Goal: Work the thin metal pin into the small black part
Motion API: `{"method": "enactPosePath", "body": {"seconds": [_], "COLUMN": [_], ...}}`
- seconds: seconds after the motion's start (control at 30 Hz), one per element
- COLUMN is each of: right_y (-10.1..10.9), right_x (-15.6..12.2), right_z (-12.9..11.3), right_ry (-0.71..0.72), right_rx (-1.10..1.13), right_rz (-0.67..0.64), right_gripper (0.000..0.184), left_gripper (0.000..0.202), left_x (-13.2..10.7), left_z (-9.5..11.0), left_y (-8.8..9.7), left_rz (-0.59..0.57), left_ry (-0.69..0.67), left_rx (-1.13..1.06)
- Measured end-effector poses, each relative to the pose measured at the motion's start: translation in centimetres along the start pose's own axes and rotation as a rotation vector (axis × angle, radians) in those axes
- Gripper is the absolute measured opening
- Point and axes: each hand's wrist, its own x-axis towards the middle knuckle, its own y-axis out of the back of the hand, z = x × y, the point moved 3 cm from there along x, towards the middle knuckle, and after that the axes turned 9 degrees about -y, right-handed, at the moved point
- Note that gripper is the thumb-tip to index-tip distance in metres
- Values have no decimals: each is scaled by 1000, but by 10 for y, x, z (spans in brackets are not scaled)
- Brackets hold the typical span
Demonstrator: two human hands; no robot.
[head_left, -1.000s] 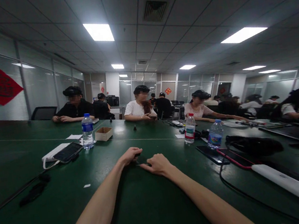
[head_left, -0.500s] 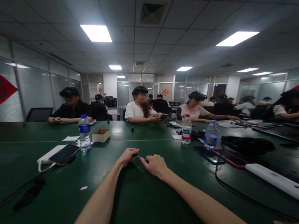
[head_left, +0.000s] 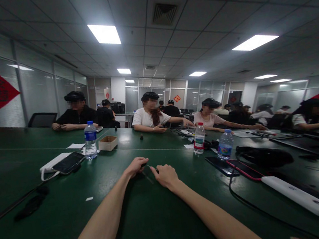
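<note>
Above the green table (head_left: 150, 223), my left hand (head_left: 136, 167) is closed, thumb and fingers pinched together. A small dark bit shows at its fingertips, too small to name. Just to the right, my right hand (head_left: 166, 176) is closed too, its fingers curled and its thumb pointing toward the left hand. A thin pale line seems to run between the two hands, which are a short gap apart. What the right fingers hold is hidden.
Left of my hands stand a blue-capped water bottle (head_left: 90, 141) and a small open box (head_left: 107, 143); a phone (head_left: 69, 163) lies nearby. Rightward are a red-capped bottle (head_left: 199, 139), another bottle (head_left: 225, 146), a white power bank (head_left: 299, 194) and cables. Several people sit around.
My hands keep almost the same place and pose. Across the table, the person in white has stretched an arm out toward the right. The view has shifted slightly.
</note>
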Motion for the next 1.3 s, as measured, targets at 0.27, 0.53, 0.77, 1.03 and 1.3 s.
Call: {"method": "enactPosePath", "body": {"seconds": [0.27,0.53,0.77,1.03,1.3], "right_y": [0,3,8,5,-2], "right_x": [2,2,1,-8,-1], "right_z": [3,3,2,-16,0], "right_ry": [8,40,171,237,-8], "right_rx": [-3,-45,-92,-71,-30], "right_rz": [-13,-26,-67,-69,21], "right_gripper": [71,69,68,68,68], "left_gripper": [54,52,50,48,50], "left_x": [-1,-2,0,4,4], "left_z": [1,1,-2,-7,-7], "left_y": [-1,0,0,2,2], "left_rz": [1,31,27,88,83], "left_ry": [-7,-5,-15,-39,-30], "left_rx": [-1,13,7,28,35]}}
